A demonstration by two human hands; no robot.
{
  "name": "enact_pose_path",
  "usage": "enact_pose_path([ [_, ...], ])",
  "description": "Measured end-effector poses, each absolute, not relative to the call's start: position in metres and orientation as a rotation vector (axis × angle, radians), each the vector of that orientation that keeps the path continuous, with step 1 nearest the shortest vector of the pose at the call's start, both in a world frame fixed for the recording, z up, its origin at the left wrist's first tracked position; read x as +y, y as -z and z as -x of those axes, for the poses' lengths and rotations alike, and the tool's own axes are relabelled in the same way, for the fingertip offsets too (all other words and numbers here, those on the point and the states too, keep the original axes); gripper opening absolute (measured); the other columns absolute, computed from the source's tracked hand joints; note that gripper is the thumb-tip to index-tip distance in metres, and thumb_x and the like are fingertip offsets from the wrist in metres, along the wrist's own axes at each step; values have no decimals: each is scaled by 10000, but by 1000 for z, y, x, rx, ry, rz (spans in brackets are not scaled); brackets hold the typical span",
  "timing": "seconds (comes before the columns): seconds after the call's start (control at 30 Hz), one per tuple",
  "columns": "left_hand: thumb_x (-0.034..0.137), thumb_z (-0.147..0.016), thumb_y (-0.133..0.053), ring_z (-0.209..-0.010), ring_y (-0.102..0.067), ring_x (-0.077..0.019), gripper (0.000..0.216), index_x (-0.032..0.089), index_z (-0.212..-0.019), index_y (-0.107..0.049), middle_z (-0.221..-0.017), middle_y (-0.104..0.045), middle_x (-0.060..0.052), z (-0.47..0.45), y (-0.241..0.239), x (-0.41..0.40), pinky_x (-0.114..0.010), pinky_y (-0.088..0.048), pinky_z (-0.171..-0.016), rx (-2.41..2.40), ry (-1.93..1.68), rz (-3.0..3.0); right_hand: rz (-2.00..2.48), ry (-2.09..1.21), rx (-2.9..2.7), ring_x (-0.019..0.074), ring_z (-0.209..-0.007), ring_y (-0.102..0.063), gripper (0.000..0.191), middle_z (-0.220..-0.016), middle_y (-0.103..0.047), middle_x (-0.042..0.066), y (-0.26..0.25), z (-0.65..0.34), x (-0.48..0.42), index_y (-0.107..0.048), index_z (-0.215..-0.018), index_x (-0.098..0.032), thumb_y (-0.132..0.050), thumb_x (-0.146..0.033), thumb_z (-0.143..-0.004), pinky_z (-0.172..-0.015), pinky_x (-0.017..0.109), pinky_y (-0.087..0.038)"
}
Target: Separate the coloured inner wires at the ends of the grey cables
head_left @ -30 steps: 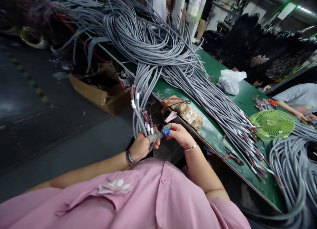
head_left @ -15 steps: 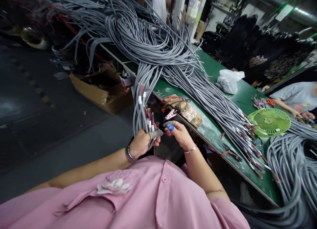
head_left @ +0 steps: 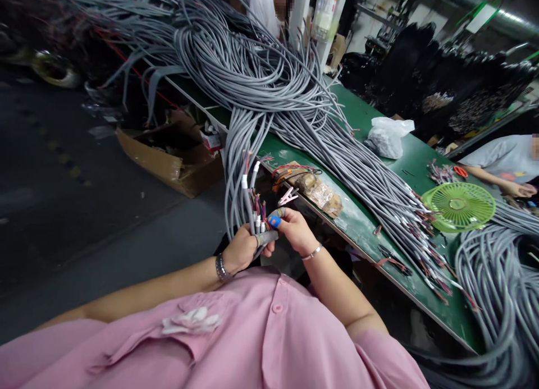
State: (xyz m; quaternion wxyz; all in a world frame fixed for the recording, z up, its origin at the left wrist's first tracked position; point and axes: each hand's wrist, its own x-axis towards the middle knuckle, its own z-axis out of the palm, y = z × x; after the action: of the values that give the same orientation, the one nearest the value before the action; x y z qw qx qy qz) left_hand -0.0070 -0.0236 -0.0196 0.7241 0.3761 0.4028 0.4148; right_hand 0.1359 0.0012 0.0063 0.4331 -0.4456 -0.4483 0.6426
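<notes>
My left hand [head_left: 246, 247] is wrapped round a bunch of grey cables [head_left: 241, 201] that hangs down over the table edge. White bands and thin coloured wires [head_left: 260, 206] show at the stripped cable ends above the fist. My right hand [head_left: 292, 229] is pinched close against the cable ends, touching or nearly touching the left fingers. Grey covers sit on fingers of both hands, and a blue one is on the right thumb. What the right fingertips pinch is too small to make out; coloured wires lie right beside them.
On the green table [head_left: 357, 232] lie a big coil of grey cables [head_left: 236, 69], a wrapped block [head_left: 322, 192], a pink clip [head_left: 288, 196], a plastic bag [head_left: 389, 137] and a green fan [head_left: 458, 206]. A cardboard box [head_left: 168, 159] stands on the floor. Another person [head_left: 501, 164] sits at the right.
My right hand has moved left, from a little apart with a thin wire stretched between the hands, to right against the cable ends. My left hand keeps its hold on the cables.
</notes>
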Motion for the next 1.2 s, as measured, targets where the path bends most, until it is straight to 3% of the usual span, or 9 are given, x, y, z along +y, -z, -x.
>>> enact_pose_path([
  [0.3, 291, -689, -726, -416, -537, -119, 177, 134, -646, -657, -513, -616, -26, 8, 19, -15, -222, -431, -397, 918, -1042, -702, 1077, -1716, -895, 81, -554, -469, 365, -631, -533, -38, 9, -140, -6, -655, -883, -173, -758, -465, -690, -547, 219, -439],
  [0.6, 296, -646, -761, -415, -538, -118, 201, 128, -669, -652, -513, -616, -29, 6, 8, -14, -217, -432, -394, 950, -1018, -677, 1173, -1596, -967, 86, -556, -480, 276, -639, -580, -24, -4, -134, 3, -622, -724, -167, -783, -377, -648, -513, 211, -365],
  [1.2, 287, -661, -741, -413, -519, -102, 190, 134, -638, -632, -509, -596, -12, 1, 1, -3, -208, -397, -396, 992, -1121, -663, 1158, -1542, -802, 81, -532, -419, 253, -590, -508, -45, 0, -142, -2, -613, -702, -173, -775, -363, -664, -532, 224, -385],
])
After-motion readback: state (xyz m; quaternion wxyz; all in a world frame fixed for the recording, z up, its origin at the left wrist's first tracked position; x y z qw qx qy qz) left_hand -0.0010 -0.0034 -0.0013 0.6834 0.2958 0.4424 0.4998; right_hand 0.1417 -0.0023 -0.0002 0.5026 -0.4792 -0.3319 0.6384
